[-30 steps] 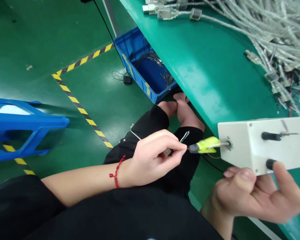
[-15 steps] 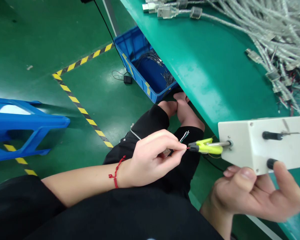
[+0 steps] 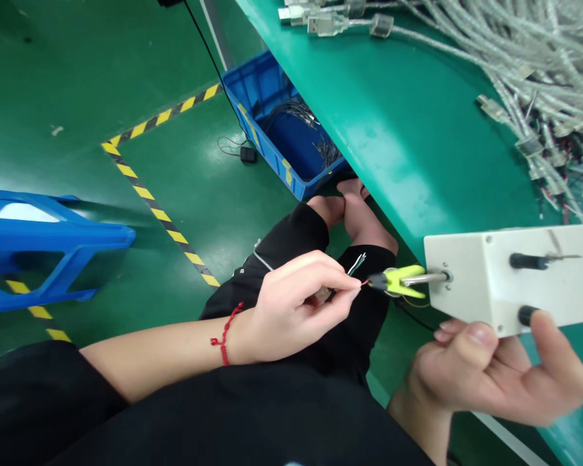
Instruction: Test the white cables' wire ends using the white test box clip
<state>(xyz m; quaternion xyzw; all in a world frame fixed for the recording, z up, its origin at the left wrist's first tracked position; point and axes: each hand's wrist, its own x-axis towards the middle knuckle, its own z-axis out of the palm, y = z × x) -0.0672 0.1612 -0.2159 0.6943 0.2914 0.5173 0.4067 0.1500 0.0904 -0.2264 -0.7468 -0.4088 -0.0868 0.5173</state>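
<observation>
My left hand [image 3: 304,307] is closed in a pinch on thin wires. Several stripped wire ends [image 3: 357,264], white and dark green, fan out above my fingertips. A red wire [image 3: 364,283] runs from the pinch to the black jaws of a yellow-green clip [image 3: 403,281]. The clip sits on a metal shaft [image 3: 425,278] that comes out of a white box [image 3: 461,278]. My right hand [image 3: 495,375] grips the lower edge of this box, with one finger against its lower black knob [image 3: 527,316]. The cable behind the wires is mostly hidden by my left hand.
A heap of clear-jacketed USB cables [image 3: 515,52] covers the far right of the green table [image 3: 369,116]. Under the table edge stands a blue crate [image 3: 296,184] with cables inside. A blue plastic stool [image 3: 63,239] is at the left, beside yellow-black floor tape [image 3: 160,213].
The clip has turned about its shaft, and its handles now look spread and its jaws blurred. My left hand has shifted very slightly left; my right hand stays at the box.
</observation>
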